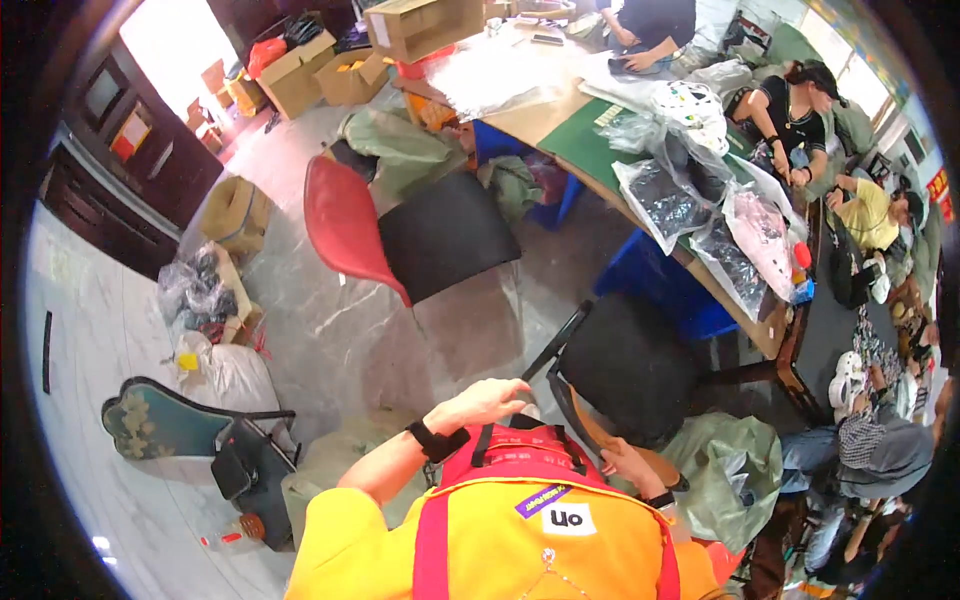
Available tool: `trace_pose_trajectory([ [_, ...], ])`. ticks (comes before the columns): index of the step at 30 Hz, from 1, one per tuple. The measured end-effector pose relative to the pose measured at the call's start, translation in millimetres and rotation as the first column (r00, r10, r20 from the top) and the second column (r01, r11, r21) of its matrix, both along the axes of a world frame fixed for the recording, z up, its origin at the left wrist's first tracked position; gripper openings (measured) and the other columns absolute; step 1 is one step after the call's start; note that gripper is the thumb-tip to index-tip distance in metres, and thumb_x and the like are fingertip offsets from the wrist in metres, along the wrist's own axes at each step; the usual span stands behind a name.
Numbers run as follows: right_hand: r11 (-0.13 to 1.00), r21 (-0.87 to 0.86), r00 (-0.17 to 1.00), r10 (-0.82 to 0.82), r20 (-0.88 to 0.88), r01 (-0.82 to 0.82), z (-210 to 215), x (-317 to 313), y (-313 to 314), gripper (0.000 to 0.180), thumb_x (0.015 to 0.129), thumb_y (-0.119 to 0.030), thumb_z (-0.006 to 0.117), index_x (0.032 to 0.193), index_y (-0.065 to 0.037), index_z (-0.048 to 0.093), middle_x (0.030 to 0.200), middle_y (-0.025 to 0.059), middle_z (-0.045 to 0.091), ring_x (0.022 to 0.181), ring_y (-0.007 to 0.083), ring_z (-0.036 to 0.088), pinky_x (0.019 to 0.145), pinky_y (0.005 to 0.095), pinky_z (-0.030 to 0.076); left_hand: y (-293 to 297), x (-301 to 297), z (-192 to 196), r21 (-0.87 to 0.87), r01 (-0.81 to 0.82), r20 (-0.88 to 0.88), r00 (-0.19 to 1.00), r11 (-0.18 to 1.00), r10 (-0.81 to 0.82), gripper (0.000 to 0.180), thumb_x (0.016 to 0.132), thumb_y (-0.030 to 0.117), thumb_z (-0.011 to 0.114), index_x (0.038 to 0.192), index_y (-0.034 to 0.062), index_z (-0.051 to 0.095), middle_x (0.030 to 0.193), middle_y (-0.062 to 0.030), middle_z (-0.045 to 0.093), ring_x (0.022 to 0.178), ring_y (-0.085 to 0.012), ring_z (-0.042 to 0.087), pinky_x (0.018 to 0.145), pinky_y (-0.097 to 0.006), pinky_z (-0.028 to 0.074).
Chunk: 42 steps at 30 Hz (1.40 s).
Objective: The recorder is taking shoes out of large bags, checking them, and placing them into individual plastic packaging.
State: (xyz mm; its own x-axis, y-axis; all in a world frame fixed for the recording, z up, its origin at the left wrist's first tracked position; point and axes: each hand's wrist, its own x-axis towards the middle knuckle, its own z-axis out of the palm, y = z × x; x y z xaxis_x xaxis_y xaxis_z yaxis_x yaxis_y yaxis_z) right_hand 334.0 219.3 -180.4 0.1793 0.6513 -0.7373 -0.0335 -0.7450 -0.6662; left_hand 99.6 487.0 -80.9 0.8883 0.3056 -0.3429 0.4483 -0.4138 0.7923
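Observation:
My left hand [490, 400], with a black band on its wrist, lies palm down with bent fingers at the top of the red-strapped bib [520, 455] I wear over a yellow shirt. What its fingers hold is hidden. My right hand [628, 464], with a dark wristband, sits at my right side just below a black chair [625, 365]. It is next to a brown edge and a green plastic sack [735, 470]. Its fingers are hidden from above.
A red-backed chair with a black seat [440, 235] stands ahead on the grey floor. A long table [560, 125] holds clear bags of dark goods [665, 200], with blue crates [660, 280] beneath. Other people sit along its far and right sides. Cardboard boxes [300, 75] stand at the back left.

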Motion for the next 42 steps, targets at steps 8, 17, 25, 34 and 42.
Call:
trace_pose_trajectory([
  [8,0.970,-0.150,0.972,-0.209,-0.104,0.192,13.3,3.6,4.6,0.051,0.082,-0.038,0.050,0.119,-0.004,0.036,0.071,0.0081,0.060,0.060,0.0124,0.057,0.051,0.0221,0.041,53.4,81.8,0.7,0.063,0.249,-0.151,0.960,0.966,-0.237,0.035,0.082,0.027,0.049,0.109,0.0048,0.048,0.088,-0.0180,0.059,0.082,-0.0333,0.056,0.073,-0.040,0.044],
  [17,0.867,-0.111,0.873,-0.487,0.014,0.486,-10.6,-9.6,6.0,0.043,0.080,-0.023,0.053,0.111,0.003,0.041,0.067,0.0108,0.058,0.052,0.0177,0.057,0.047,0.0243,0.043,195.9,135.1,0.8,-0.037,0.410,-0.137,0.901,0.911,-0.411,0.034,0.078,0.026,0.050,0.105,0.0046,0.053,0.091,-0.0146,0.060,0.083,-0.0292,0.058,0.074,-0.036,0.044],
  [25,0.762,-0.366,0.722,-0.188,0.666,0.535,-67.8,-52.4,19.5,0.048,0.076,-0.019,0.051,0.116,0.004,0.037,0.107,0.0259,0.050,0.089,0.0334,0.057,0.076,0.0380,0.045,493.7,-51.9,25.3,0.865,-0.081,-0.241,0.798,0.495,0.552,0.031,0.070,0.027,0.054,0.098,0.0140,0.059,0.101,-0.0125,0.054,0.097,-0.0324,0.049,0.076,-0.048,0.043],
  [34,0.717,-0.637,0.697,0.610,0.377,-0.284,-96.9,-63.4,51.8,0.046,0.072,-0.026,0.057,0.114,-0.009,0.047,0.103,0.0198,0.054,0.098,0.0336,0.052,0.084,0.0430,0.040,538.0,-221.6,12.6,0.047,-0.998,-0.234,0.040,0.052,0.971,0.097,0.069,0.025,0.068,0.134,0.0090,-0.002,0.124,-0.0232,0.036,0.111,-0.0307,0.040,0.084,-0.051,0.037],
  [42,0.745,-0.589,0.685,0.607,0.403,-0.313,-84.3,-57.5,85.6,0.041,0.073,-0.029,0.056,0.108,-0.008,0.051,0.098,0.0180,0.056,0.094,0.0333,0.053,0.080,0.0421,0.042,526.4,-233.0,-48.3,-0.026,-0.981,-0.214,0.195,0.194,0.957,0.046,0.069,0.001,0.059,0.112,-0.0003,0.041,0.098,-0.0135,0.056,0.084,-0.0221,0.056,0.072,-0.032,0.045],
])
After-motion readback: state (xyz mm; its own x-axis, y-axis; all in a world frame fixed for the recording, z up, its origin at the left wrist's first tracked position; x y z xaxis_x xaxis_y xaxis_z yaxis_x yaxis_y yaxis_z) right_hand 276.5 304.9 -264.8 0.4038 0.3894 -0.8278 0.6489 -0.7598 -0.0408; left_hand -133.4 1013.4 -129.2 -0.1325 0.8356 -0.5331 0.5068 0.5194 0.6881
